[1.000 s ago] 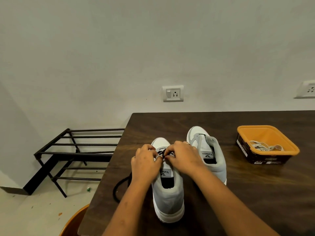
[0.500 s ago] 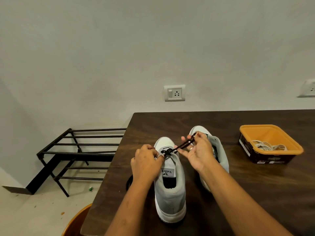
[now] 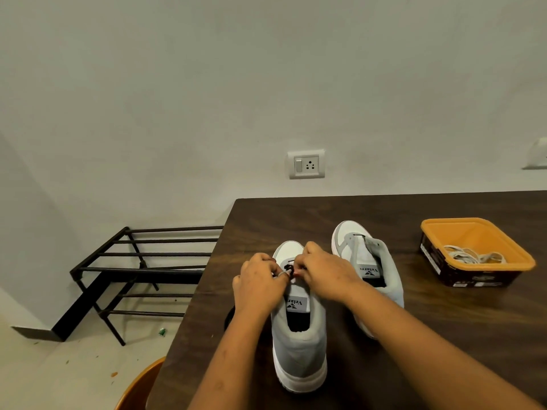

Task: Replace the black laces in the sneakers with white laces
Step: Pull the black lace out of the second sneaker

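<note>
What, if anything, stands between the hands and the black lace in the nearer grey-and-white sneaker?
Nothing visible. The left hand and right hand both pinch the black lace at the front eyelets of the nearer grey-and-white sneaker.

Plain off-white wall, kinda dim lighting. One switch-and-socket plate sits just above the dark wood table, and another plate is cut off at the right edge. A black metal rack stands against the wall on the pale floor, with a small green scrap near it.
</note>
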Demonstrator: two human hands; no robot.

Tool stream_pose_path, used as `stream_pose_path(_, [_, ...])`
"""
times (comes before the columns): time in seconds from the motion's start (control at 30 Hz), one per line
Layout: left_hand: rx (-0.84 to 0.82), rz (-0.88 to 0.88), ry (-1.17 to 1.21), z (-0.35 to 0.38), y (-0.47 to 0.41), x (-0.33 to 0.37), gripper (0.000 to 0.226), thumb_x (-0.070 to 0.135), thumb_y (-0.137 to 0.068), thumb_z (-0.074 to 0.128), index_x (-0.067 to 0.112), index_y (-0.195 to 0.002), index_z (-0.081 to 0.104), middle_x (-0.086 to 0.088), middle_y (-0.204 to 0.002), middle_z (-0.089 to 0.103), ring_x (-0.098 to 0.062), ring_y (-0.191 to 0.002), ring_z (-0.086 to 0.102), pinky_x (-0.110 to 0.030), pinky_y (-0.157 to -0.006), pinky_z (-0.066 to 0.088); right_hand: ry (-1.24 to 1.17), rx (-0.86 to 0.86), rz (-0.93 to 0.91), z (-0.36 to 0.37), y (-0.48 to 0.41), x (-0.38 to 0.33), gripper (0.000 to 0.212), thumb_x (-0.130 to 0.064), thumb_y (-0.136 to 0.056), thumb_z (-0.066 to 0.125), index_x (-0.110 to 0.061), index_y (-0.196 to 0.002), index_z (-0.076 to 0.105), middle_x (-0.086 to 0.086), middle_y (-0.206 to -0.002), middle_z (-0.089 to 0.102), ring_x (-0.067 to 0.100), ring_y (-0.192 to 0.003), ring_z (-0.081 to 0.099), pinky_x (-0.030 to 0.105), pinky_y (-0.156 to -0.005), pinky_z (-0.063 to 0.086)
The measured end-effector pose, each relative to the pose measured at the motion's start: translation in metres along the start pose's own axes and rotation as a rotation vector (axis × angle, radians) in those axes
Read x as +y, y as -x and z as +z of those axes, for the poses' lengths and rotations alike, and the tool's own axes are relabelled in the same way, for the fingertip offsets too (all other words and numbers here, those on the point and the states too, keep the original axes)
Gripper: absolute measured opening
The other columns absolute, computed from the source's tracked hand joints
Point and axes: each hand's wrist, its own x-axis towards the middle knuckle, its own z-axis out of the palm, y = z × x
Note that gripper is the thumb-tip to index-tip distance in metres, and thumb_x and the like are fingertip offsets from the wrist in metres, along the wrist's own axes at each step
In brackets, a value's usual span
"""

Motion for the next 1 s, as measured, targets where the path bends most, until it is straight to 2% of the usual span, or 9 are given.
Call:
stream_pose_path(0.07, [0.009, -0.016, 0.008, 0.0, -0.001, 0.001, 0.018, 0.04, -0.087, 0.058, 0.025, -0.084, 0.069, 0.013, -0.121, 0.051, -0.012, -0.115, 0.046, -0.037, -0.092, 0.037, -0.222, 0.016, 0.063, -0.006, -0.007, 0.009, 0.02, -0.025, -0.101, 0.041, -0.017, -0.102, 0.059, 0.002, -0.106, 0.043, 0.029, -0.1, 0.056, 0.034, -0.084, 0.043])
stream_pose_path(0.2, [0.024, -0.022, -0.007, 0.001, -0.001, 0.003, 0.02, 0.04, -0.087, 0.058, 0.024, -0.079, 0.066, 0.013, -0.117, 0.052, -0.013, -0.112, 0.047, -0.036, -0.087, 0.036, -1.33, 0.247, 0.393, -0.031, -0.004, 0.02, 0.027, -0.017, -0.104, 0.031, -0.022, -0.086, 0.051, 0.001, -0.092, 0.06, 0.02, -0.087, 0.058, 0.03, -0.067, 0.038])
stream_pose_path(0.3, [0.042, -0.02, -0.019, 0.001, 0.0, 0.004, 0.02, 0.039, -0.087, 0.058, 0.022, -0.079, 0.066, 0.012, -0.116, 0.052, -0.014, -0.11, 0.047, -0.034, -0.084, 0.035, -1.873, 0.297, 0.427, -0.04, 0.003, 0.018, 0.026, -0.017, -0.105, 0.029, -0.019, -0.086, 0.047, 0.001, -0.069, 0.056, 0.012, -0.06, 0.055, 0.034, -0.067, 0.047])
stream_pose_path(0.37, [0.048, -0.017, -0.014, 0.001, 0.0, 0.005, 0.019, 0.037, -0.086, 0.058, 0.022, -0.078, 0.065, 0.012, -0.117, 0.052, -0.014, -0.111, 0.047, -0.034, -0.085, 0.035, -1.643, 0.212, 0.392, -0.038, 0.002, 0.012, 0.026, -0.016, -0.104, 0.029, -0.017, -0.083, 0.046, 0.0, -0.06, 0.042, 0.009, -0.046, 0.039, 0.028, -0.055, 0.042])
stream_pose_path(0.43, [0.05, -0.016, -0.009, 0.0, 0.001, 0.006, 0.018, 0.037, -0.086, 0.059, 0.022, -0.078, 0.065, 0.012, -0.116, 0.053, -0.014, -0.111, 0.048, -0.034, -0.085, 0.036, -0.812, 0.111, 0.144, -0.033, 0.0, 0.009, 0.025, -0.018, -0.103, 0.034, -0.018, -0.081, 0.047, 0.004, -0.068, 0.048, 0.017, -0.054, 0.047, 0.032, -0.056, 0.041])
stream_pose_path(0.5, [0.06, -0.025, -0.022, 0.0, 0.002, 0.006, 0.019, 0.038, -0.086, 0.059, 0.023, -0.075, 0.064, 0.012, -0.115, 0.053, -0.015, -0.111, 0.049, -0.035, -0.085, 0.037, -0.229, 0.027, -0.105, -0.027, 0.0, 0.004, 0.02, -0.027, -0.1, 0.042, -0.02, -0.083, 0.05, 0.007, -0.083, 0.06, 0.025, -0.077, 0.059, 0.037, -0.071, 0.047])
stream_pose_path(0.63, [0.07, -0.048, -0.033, 0.0, 0.001, 0.003, 0.023, 0.041, -0.085, 0.059, 0.022, -0.072, 0.063, 0.011, -0.111, 0.053, -0.014, -0.107, 0.049, -0.035, -0.083, 0.037, 0.241, 0.006, -0.242, -0.024, 0.009, -0.002, 0.019, -0.036, -0.092, 0.054, -0.022, -0.105, 0.058, 0.004, -0.103, 0.066, 0.027, -0.095, 0.063, 0.037, -0.075, 0.049])
stream_pose_path(0.83, [0.08, -0.045, -0.039, 0.003, 0.001, 0.003, 0.023, 0.041, -0.085, 0.059, 0.021, -0.075, 0.065, 0.011, -0.108, 0.054, -0.015, -0.104, 0.05, -0.035, -0.083, 0.039, 0.272, 0.061, -0.216, -0.032, 0.009, 0.004, 0.018, -0.032, -0.097, 0.047, -0.023, -0.101, 0.063, 0.002, -0.1, 0.059, 0.027, -0.09, 0.062, 0.034, -0.068, 0.043])
stream_pose_path(1.0, [0.082, -0.06, 0.007, 0.003, 0.002, 0.001, 0.021, 0.04, -0.085, 0.059, 0.023, -0.074, 0.062, 0.012, -0.107, 0.053, -0.014, -0.105, 0.05, -0.035, -0.085, 0.038, -0.473, 0.147, 0.015, -0.051, 0.005, 0.031, 0.019, -0.016, -0.102, 0.037, -0.018, -0.091, 0.052, 0.0, -0.101, 0.051, 0.017, -0.092, 0.051, 0.026, -0.077, 0.039])
